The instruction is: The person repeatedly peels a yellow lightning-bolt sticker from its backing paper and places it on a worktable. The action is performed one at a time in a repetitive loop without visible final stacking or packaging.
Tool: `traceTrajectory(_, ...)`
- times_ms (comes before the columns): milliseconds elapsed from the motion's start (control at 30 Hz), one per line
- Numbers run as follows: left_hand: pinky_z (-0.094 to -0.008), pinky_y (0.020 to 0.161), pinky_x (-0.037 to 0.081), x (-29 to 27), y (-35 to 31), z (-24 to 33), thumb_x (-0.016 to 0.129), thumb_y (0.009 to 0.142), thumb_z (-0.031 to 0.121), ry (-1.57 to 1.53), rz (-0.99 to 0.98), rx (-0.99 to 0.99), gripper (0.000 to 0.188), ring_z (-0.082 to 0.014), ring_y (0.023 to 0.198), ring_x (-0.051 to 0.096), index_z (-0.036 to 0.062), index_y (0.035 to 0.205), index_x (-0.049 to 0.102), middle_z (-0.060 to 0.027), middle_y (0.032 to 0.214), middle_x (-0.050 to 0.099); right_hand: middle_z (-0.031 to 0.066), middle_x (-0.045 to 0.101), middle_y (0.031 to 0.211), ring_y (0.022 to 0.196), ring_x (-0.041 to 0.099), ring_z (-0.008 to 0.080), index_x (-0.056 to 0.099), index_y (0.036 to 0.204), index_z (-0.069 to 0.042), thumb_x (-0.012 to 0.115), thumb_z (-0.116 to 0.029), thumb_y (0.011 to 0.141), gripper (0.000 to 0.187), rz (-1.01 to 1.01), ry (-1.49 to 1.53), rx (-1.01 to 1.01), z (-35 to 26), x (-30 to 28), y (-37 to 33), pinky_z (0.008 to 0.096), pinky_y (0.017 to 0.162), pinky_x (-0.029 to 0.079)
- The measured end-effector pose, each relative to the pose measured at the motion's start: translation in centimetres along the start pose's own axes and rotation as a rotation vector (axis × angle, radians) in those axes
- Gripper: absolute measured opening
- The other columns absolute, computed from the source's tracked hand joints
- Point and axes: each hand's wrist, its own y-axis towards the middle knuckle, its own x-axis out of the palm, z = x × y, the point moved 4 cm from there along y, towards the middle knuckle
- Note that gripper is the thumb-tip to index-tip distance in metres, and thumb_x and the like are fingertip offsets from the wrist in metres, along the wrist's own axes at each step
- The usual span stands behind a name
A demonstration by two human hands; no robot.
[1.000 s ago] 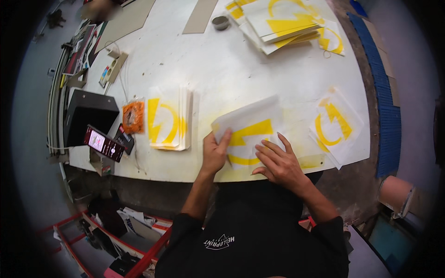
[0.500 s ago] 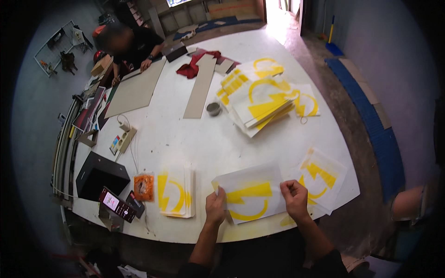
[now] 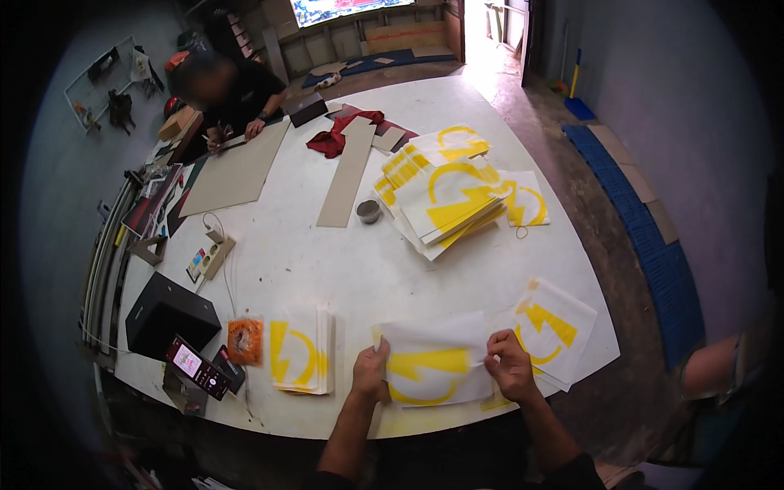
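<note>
Held in front of me is a white sheet (image 3: 445, 336) with a yellow lightning-bolt shape and arc, slightly bowed just above the table's near edge. My left hand (image 3: 370, 371) grips its left side, thumb on top. My right hand (image 3: 511, 366) is closed in a pinch at the right edge. To the right lie a few overlapping printed sheets (image 3: 581, 314) with the same yellow shape. Left of my left hand sits a neat stack of printed sheets (image 3: 298, 351).
A larger pile of printed sheets (image 3: 449, 196) rests farther back, beside a small round tin (image 3: 368, 212). A phone (image 3: 196, 367), an orange packet (image 3: 245, 341), a black box (image 3: 167, 314) and a power strip (image 3: 216, 257) occupy the left. Across the table, a person (image 3: 237, 98) leans over a grey board (image 3: 237, 167).
My right hand's pinch has slid lower along the sheet's right edge, and the sheet lies flatter. The view has tilted slightly up. Across the table, the person's hands have shifted a little.
</note>
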Motion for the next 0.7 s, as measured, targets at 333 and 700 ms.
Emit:
traceTrajectory(333, -0.0318, 0.084, 0.06, -2.6, 0.5, 0.3, 0.051, 0.115, 0.035, 0.104, -0.181, 0.064, 0.045, -0.0182, 0.098, 0.074, -0.0051, 0.125, 0.068, -0.0121, 0.115, 0.076, 0.0127, 0.073, 0.128, 0.115, 0.067, 0.0197, 0.076, 0.125, 0.0, 0.078, -0.017, 0.101, 0.03, -0.427, 0.009, 0.486, 2.4, 1.5, -0.3, 0.0365, 0.099, 0.053)
traceTrajectory(700, -0.033, 0.09, 0.061, -3.2, 0.7, 0.6, 0.067, 0.104, 0.007, 0.03, -0.308, 0.067, 0.03, -0.0176, 0.104, 0.074, -0.0057, 0.131, 0.068, -0.0103, 0.119, 0.077, 0.0062, 0.08, 0.111, 0.1, 0.069, 0.0123, 0.075, 0.126, 0.001, 0.081, -0.013, 0.098, 0.032, -0.554, 0.097, 0.534, 3.3, 0.4, 0.7, 0.0316, 0.092, 0.055)
